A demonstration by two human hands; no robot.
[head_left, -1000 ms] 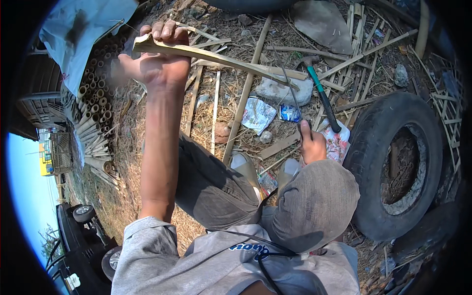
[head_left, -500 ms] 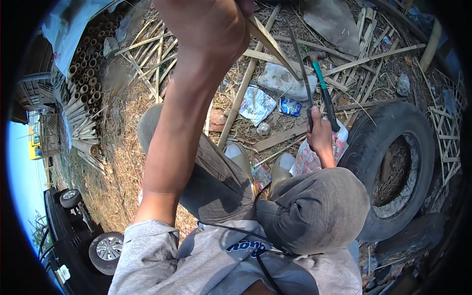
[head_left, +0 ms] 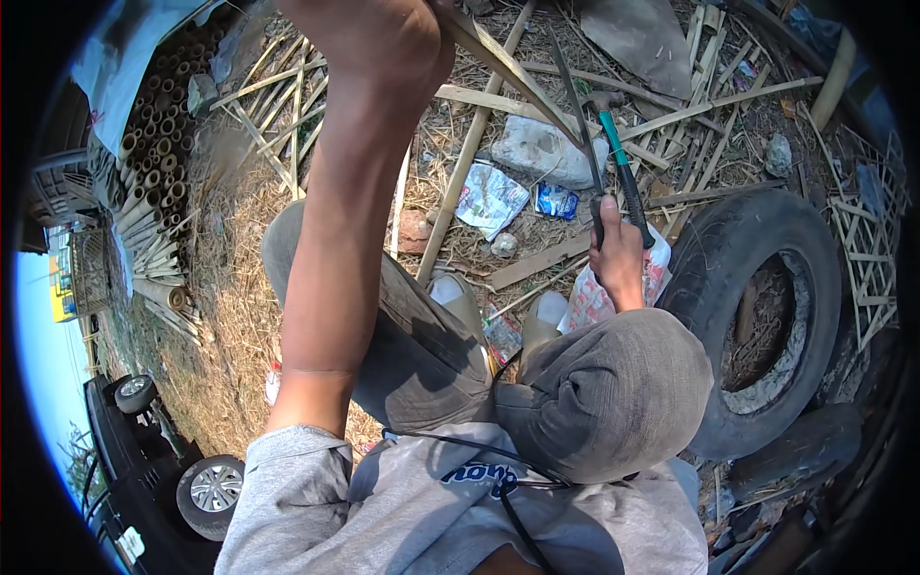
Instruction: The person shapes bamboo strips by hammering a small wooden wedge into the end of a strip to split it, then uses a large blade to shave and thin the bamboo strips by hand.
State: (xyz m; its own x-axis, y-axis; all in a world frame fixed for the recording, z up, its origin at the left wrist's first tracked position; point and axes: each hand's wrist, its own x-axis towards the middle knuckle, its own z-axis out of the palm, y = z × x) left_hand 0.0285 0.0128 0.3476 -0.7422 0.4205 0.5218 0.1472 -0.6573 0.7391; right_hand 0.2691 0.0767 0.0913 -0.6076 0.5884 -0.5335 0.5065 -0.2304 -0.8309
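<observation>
My left hand (head_left: 383, 48) is raised close to the camera and grips a flat bamboo strip (head_left: 517, 81), which slants down and to the right over the ground. Part of the hand is cut off by the top edge. My right hand (head_left: 618, 257) sits just beyond my right knee, closed around the dark handle of a long thin blade (head_left: 575, 115) that points up and away from me. A hammer with a green handle (head_left: 625, 172) lies on the ground right beside that hand. My shoes (head_left: 460, 297) rest on straw below both.
An old black tyre (head_left: 795, 259) lies to the right, with a bamboo lattice (head_left: 867, 259) past it. Stacked bamboo poles (head_left: 158, 153) are at the left, loose slats and a white stone (head_left: 541, 153) ahead. Plastic wrappers (head_left: 489, 196) lie on the straw. A black car (head_left: 144, 460) stands at the lower left.
My left arm has risen toward the camera with the bamboo strip, so the hand now fills the top of the view. My right hand has shifted slightly right, with the blade now raised.
</observation>
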